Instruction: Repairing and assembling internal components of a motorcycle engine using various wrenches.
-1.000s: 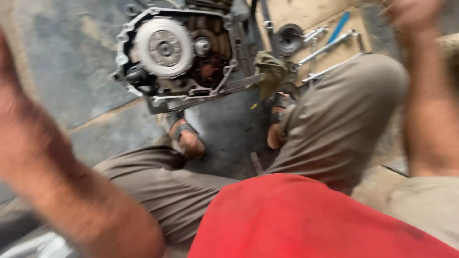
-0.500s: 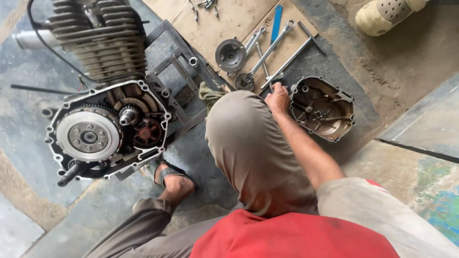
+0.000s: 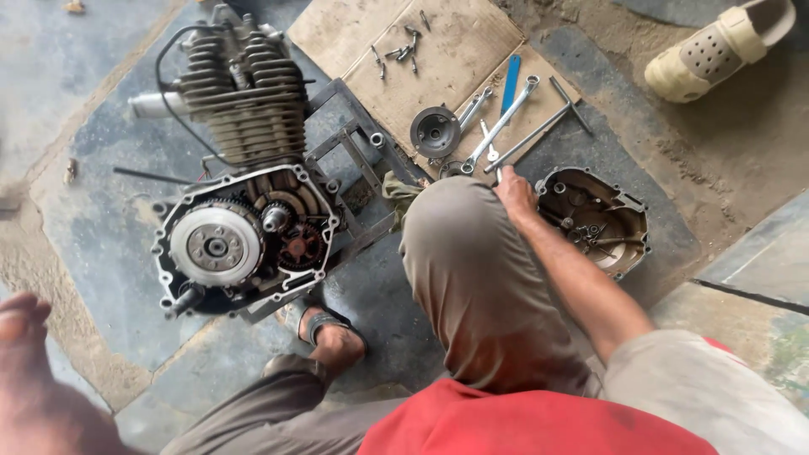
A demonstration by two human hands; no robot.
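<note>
My right hand (image 3: 516,195) reaches past my right knee (image 3: 459,227) to the edge of a cardboard sheet (image 3: 438,50). Its fingers curl over the lower end of a small silver spanner (image 3: 488,143). Just right of the hand, a removed engine side cover (image 3: 594,221) lies hollow side up. My left hand (image 3: 24,337) is blurred at the lower left edge with nothing seen in it, away from the motorcycle engine (image 3: 244,211). The engine lies on its frame, clutch and gears exposed.
On the cardboard lie a long ring spanner (image 3: 506,118), a blue-handled tool (image 3: 511,82), a T-handle wrench (image 3: 539,126), a round metal part (image 3: 435,131) and several bolts (image 3: 400,52). A cream clog (image 3: 716,50) sits at the top right. My sandalled foot (image 3: 333,337) is below the engine.
The camera view has swung and steadied from a blur onto the engine and tools. My right hand stays at the spanners by the knee. My left hand has come into view at the lower left.
</note>
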